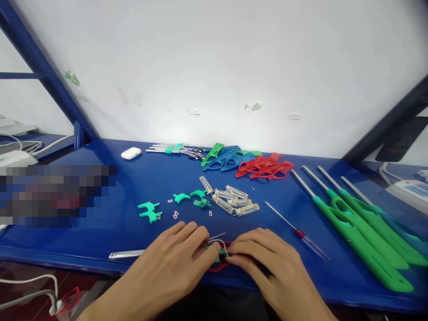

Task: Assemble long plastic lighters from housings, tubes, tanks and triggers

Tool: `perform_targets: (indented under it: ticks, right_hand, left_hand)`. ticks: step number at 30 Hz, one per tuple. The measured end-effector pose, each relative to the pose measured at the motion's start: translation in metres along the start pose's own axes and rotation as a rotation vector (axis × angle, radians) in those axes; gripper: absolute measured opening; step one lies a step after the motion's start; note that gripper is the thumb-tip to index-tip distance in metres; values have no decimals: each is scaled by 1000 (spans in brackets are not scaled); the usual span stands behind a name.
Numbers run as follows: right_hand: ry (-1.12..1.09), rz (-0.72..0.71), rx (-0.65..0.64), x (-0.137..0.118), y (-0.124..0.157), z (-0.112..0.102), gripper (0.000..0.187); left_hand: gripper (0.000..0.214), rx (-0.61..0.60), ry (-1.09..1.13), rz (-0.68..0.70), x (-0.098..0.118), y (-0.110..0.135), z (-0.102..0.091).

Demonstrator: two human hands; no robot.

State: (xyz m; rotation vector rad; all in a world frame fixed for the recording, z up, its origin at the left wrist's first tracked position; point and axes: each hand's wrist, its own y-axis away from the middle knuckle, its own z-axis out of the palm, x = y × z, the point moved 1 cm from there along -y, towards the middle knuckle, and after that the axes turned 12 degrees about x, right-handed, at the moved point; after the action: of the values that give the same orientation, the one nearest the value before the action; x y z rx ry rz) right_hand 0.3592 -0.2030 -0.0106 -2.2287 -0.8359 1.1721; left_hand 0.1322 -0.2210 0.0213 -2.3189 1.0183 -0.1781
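My left hand (177,258) and my right hand (267,261) meet at the front edge of the blue table (100,223). Both have fingers curled and pressed on a partly built lighter (220,261) with a red shell, a green inner part and thin white wires. A metal tube (125,254) sticks out to the left from under my left hand. Just beyond the hands lie small green trigger parts (150,211), tiny white clips (175,215) and several clear plastic tanks (230,199).
A screwdriver with a clear handle (297,232) lies right of my hands. Finished green long-nosed lighters (361,232) fill the right side. Red shells (264,168), blue and green shells (227,158), metal tube assemblies (174,150) and a white earbud case (131,153) sit near the wall.
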Motion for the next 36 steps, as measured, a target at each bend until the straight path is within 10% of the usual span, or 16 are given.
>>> perform_targets:
  ticks: [36]
  right_hand:
    - [-20,3,11,-1,1,-2,14]
  left_hand:
    - [34,-79,190,-92,-3,13,4]
